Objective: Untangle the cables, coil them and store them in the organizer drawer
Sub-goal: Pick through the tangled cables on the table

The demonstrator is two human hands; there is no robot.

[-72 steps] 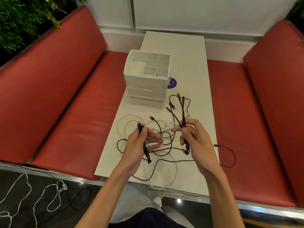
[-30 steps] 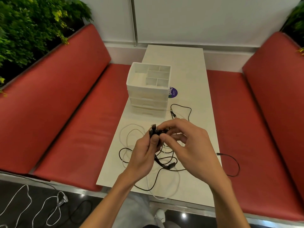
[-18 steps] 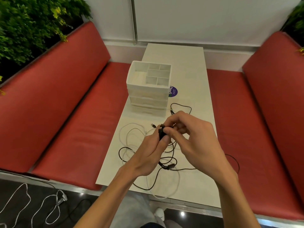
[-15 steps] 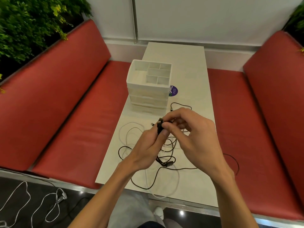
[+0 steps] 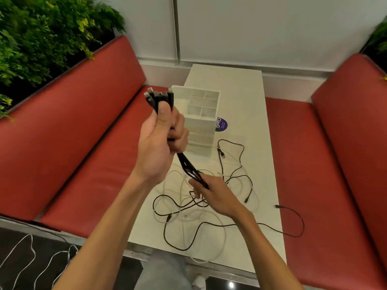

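On table: white organizer at far end, loose tangle of black and white cables on near half. Black bundle stretched between hands. Grip: left hand fisted round it below plugs, raised before organizer; right hand pinches it low over tangle. Risk, I reckon: pull tightens snagged loops or drags tangle off near edge. Half second ago I saw both hands low together; left since lifted

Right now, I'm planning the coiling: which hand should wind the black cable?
Right, probably. The right hand pinches the black cable low, near the slack on the table; the left hand grips the plug ends high, anchoring.
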